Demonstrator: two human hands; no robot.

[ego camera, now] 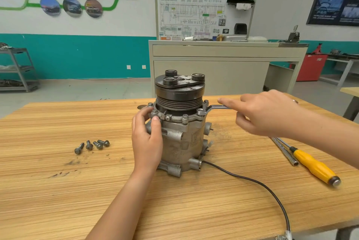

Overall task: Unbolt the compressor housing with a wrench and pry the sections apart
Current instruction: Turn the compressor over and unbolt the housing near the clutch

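Note:
A grey metal compressor (186, 140) stands upright on the wooden table (58, 181), its dark pulley and clutch plate (179, 92) on top. Bolts ring its upper flange. A silver ring wrench (213, 108) sits on a bolt (200, 111) at the flange's right side. My right hand (266, 113) grips the wrench handle, index finger stretched along it. My left hand (147, 138) holds the left side of the housing, thumb up against the flange. Several removed bolts (92, 145) lie on the table to the left.
A yellow-handled screwdriver (312, 166) and a thin metal rod (285, 152) lie at the right. A black cable (258, 187) runs from the compressor base to the table's front right edge. A grey training bench (213, 64) stands behind the table.

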